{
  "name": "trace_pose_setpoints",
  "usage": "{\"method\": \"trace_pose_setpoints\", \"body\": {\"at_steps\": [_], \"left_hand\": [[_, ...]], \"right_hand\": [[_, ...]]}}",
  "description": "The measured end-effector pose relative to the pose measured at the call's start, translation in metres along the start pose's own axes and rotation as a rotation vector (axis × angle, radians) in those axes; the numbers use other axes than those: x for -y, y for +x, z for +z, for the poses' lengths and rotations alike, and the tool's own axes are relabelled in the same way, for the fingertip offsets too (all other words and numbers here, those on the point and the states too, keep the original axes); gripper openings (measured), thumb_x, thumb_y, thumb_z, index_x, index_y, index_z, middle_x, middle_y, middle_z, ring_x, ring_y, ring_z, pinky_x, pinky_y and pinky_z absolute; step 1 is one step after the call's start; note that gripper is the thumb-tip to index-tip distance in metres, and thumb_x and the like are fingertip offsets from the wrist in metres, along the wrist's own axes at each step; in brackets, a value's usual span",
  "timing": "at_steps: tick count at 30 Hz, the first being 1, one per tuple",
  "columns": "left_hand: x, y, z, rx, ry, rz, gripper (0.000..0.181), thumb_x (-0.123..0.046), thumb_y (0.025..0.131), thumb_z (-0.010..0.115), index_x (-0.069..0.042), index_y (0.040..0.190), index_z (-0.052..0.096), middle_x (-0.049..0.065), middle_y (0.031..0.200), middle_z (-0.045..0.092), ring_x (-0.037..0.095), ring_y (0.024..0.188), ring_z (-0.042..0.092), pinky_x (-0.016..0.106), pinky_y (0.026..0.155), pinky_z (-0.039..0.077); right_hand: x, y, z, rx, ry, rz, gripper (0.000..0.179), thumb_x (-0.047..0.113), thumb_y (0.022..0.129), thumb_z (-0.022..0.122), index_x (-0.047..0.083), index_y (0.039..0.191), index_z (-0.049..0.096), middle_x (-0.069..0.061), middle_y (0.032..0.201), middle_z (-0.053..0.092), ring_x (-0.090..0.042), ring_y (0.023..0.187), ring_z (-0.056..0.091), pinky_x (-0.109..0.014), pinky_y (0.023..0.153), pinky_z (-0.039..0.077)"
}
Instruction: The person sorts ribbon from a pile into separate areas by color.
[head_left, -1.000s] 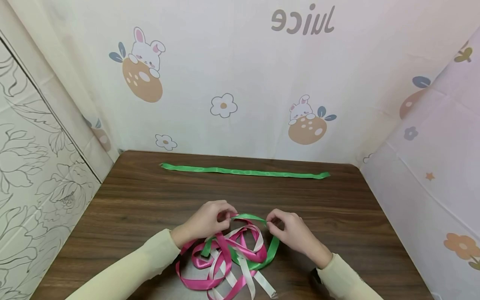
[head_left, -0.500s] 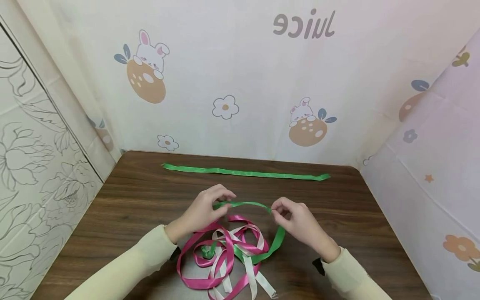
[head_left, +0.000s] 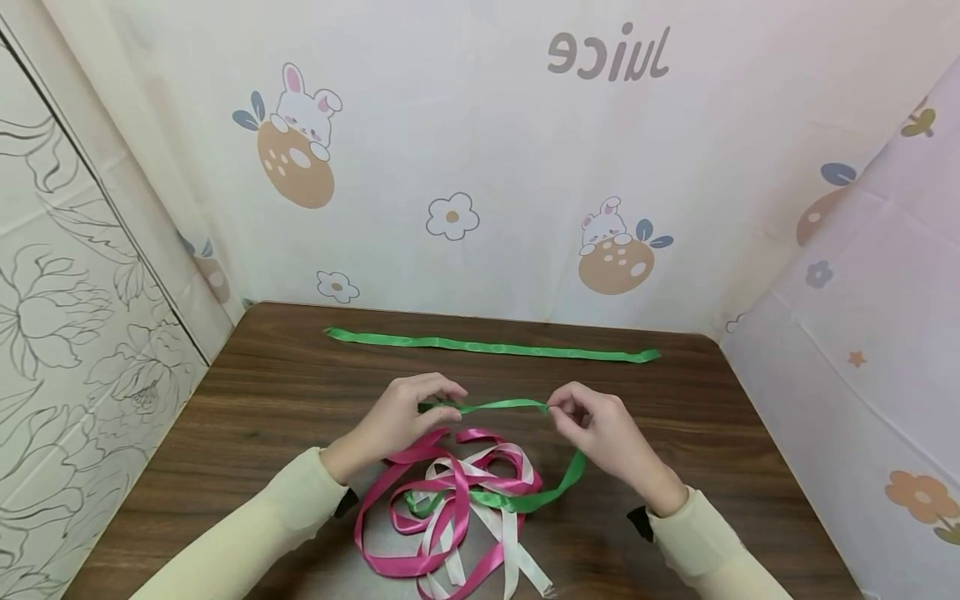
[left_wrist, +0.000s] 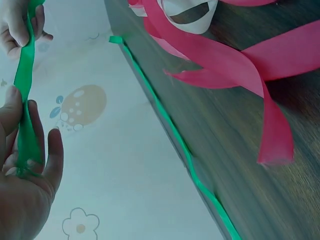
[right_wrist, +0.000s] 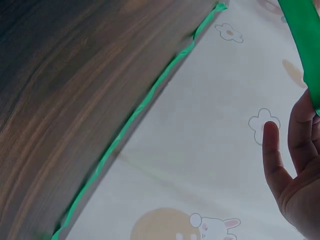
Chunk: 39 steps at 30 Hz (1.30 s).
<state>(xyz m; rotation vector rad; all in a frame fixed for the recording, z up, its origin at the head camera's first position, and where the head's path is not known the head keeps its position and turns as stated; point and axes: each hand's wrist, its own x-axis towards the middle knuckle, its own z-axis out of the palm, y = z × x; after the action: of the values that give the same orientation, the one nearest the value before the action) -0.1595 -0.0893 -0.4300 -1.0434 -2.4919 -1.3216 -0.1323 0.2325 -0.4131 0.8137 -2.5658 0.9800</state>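
Observation:
A green ribbon stretches between the two hands above a tangle of ribbons. My left hand pinches it close to its frayed end, which lies over the palm in the left wrist view. With thumb and fingertips, my right hand pinches the same ribbon further along. From there its tail drops back into the pile. Pink ribbon and white ribbon lie looped together on the table below the hands, the green one running among them.
A second green ribbon lies nearly straight along the back of the dark wooden table. Behind the table hangs a pale curtain printed with rabbits and flowers. More printed cloth hangs at both sides.
Both hands have risen away from the pile and moved slightly apart, drawing the green ribbon out. Its small loop at the pile's left has shrunk, and the tail has shifted right.

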Motion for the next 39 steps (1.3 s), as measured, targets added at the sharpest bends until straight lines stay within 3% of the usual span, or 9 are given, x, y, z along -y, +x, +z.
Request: {"method": "trace_pose_setpoints", "body": {"at_steps": [6,11,16,23,30,39], "left_hand": [[0.003,-0.002,-0.005,-0.002,0.019,-0.02,0.026,-0.017,0.089,0.08,-0.014,0.115,0.075,0.005,0.112,0.078,0.015,0.103,0.072,0.032,0.089,0.06],[0.004,-0.004,-0.009,-0.04,0.029,-0.032,0.024,-0.012,0.088,0.081,-0.013,0.111,0.077,0.003,0.108,0.078,0.014,0.1,0.074,0.032,0.086,0.061],[0.004,-0.003,-0.018,-0.093,0.036,-0.024,0.022,-0.011,0.086,0.082,-0.012,0.108,0.078,0.0,0.106,0.078,0.014,0.099,0.074,0.032,0.086,0.061],[0.005,-0.002,-0.033,-0.182,0.071,0.005,0.021,-0.011,0.09,0.08,-0.014,0.111,0.077,-0.004,0.106,0.075,0.012,0.099,0.071,0.032,0.081,0.058],[0.007,-0.001,-0.05,-0.287,0.12,0.044,0.02,-0.008,0.089,0.08,-0.014,0.109,0.078,-0.003,0.105,0.075,0.015,0.1,0.07,0.031,0.08,0.056],[0.015,-0.002,-0.068,-0.369,0.097,0.07,0.022,-0.001,0.087,0.079,-0.012,0.106,0.079,0.0,0.103,0.075,0.013,0.093,0.067,0.017,0.073,0.048]], "right_hand": [[-0.002,0.0,-0.004,-0.021,-0.027,0.004,0.022,-0.002,0.089,0.075,0.016,0.097,0.068,0.013,0.069,0.05,0.002,0.059,0.041,-0.019,0.054,0.041],[-0.003,0.001,-0.007,-0.032,-0.041,-0.003,0.022,-0.003,0.089,0.075,0.017,0.097,0.068,0.014,0.069,0.05,-0.001,0.057,0.039,-0.018,0.053,0.038],[-0.001,0.003,-0.01,-0.01,-0.038,-0.006,0.021,-0.001,0.089,0.076,0.018,0.098,0.071,0.014,0.07,0.051,0.001,0.058,0.038,-0.018,0.053,0.037],[0.002,0.006,-0.018,0.041,-0.026,-0.01,0.022,0.009,0.087,0.081,0.02,0.106,0.076,0.016,0.086,0.064,0.003,0.064,0.042,-0.017,0.056,0.04],[0.002,0.008,-0.026,0.011,-0.044,-0.069,0.021,0.005,0.084,0.082,0.02,0.097,0.076,0.016,0.082,0.059,0.003,0.065,0.04,-0.014,0.058,0.037],[0.001,0.009,-0.037,-0.03,-0.034,-0.101,0.027,-0.003,0.08,0.082,0.019,0.094,0.075,0.014,0.08,0.059,0.002,0.067,0.04,-0.014,0.058,0.035]]}}
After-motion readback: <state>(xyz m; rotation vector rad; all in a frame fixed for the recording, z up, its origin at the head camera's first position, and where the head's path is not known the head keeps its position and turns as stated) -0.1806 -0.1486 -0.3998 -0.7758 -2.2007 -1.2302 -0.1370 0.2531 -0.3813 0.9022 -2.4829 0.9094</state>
